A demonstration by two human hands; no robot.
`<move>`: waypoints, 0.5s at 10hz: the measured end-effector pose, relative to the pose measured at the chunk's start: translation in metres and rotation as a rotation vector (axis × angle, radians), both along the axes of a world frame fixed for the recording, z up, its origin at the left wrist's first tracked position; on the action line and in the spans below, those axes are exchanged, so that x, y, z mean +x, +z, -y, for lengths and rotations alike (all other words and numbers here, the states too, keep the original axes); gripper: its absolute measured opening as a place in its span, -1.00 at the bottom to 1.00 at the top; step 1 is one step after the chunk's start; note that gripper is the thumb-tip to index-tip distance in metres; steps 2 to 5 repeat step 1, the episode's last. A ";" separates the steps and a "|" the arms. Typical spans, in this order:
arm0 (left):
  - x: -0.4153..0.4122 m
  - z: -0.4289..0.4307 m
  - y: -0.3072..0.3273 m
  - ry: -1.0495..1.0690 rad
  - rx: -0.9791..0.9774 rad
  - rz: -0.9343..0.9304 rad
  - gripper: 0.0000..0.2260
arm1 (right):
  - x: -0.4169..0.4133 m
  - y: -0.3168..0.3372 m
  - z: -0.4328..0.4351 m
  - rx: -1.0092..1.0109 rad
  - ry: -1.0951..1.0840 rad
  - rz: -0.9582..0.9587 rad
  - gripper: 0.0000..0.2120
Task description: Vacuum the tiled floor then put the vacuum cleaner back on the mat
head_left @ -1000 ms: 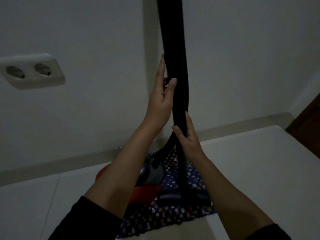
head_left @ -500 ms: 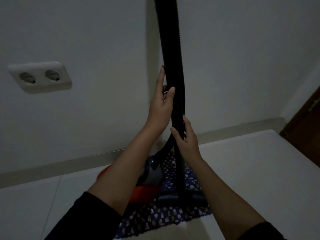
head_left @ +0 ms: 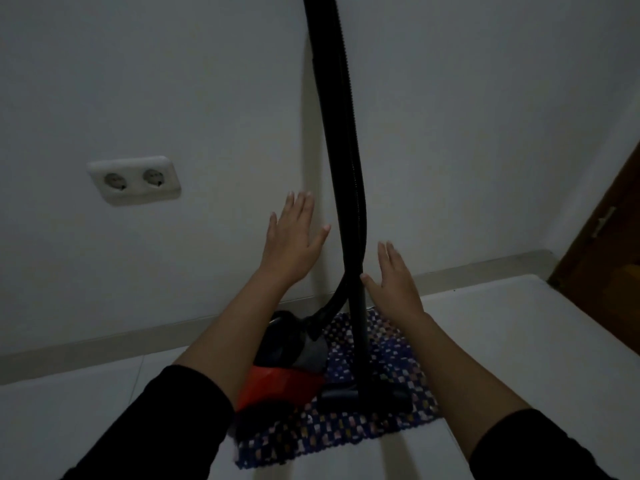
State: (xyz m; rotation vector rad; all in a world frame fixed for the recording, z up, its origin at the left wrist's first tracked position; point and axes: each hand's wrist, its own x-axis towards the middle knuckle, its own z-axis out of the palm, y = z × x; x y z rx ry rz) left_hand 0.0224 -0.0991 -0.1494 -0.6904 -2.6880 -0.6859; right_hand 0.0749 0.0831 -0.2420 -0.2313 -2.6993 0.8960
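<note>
Change since a moment ago: both hands have come off the vacuum's wand and now hang open on either side of it.

Double wall socket (head_left: 134, 180): pale plastic, rounded corners, on the plain wall at left.
Left hand (head_left: 292, 239): palm flat, fingers spread wide, holding nothing, clear of the wand.
Vacuum cleaner (head_left: 277, 382): red and black glossy body, lying on the mat.
Hose (head_left: 360, 209): black, ribbed, curving down to the body.
Wand (head_left: 346, 168): black, smooth, upright, ending in a flat floor head (head_left: 363, 398) on the mat.
Right hand (head_left: 396, 280): open, fingers loosely apart, empty; thumb tip just beside the wand, contact unclear.
Mat (head_left: 346, 434): knotted weave, dark blue with pale flecks, on white floor tiles.
Door (head_left: 602, 233): brown wood, far right.
</note>
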 end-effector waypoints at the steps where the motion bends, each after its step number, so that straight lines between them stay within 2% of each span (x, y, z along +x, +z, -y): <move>1: 0.016 0.009 0.004 0.016 -0.145 -0.031 -0.40 | 0.017 0.012 -0.003 0.087 -0.017 0.061 -0.28; 5: 0.016 0.009 0.004 0.016 -0.145 -0.031 -0.40 | 0.017 0.012 -0.003 0.087 -0.017 0.061 -0.28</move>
